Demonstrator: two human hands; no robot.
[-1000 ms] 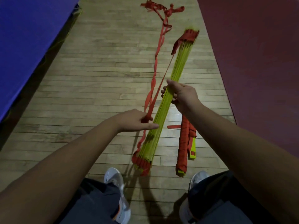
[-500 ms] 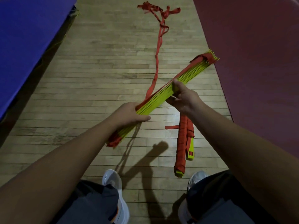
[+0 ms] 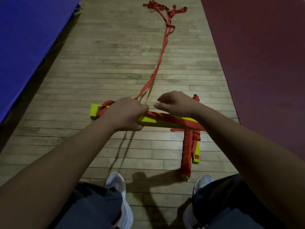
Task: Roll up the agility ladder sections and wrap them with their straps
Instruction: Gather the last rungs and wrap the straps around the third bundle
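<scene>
Crosswise at centre, held above the wooden floor (image 3: 115,63): bundle of yellow ladder rungs (image 3: 166,123), with slanting turns of red round its middle. Left hand (image 3: 125,114) clamped round the bundle toward its 9 o'clock end, fingers curled over the top. Right hand (image 3: 175,103) just above the bundle toward 3 o'clock, fingers bent and pointing at the left hand. Blurred, so cannot tell whether pinching anything or holding nothing. Red strap (image 3: 162,52) running from the left knuckles out to 12 o'clock, ending there in a tangled heap. At 4 o'clock, flat on the floor: second bundle (image 3: 188,146), wrapped almost end to end in red, yellow tips showing, lying along the 12-to-6 line. Blue mat (image 3: 24,38) from 9 to 11 o'clock, dark red mat (image 3: 264,55) from 1 to 3. White shoes (image 3: 115,180) at 6 o'clock.
</scene>
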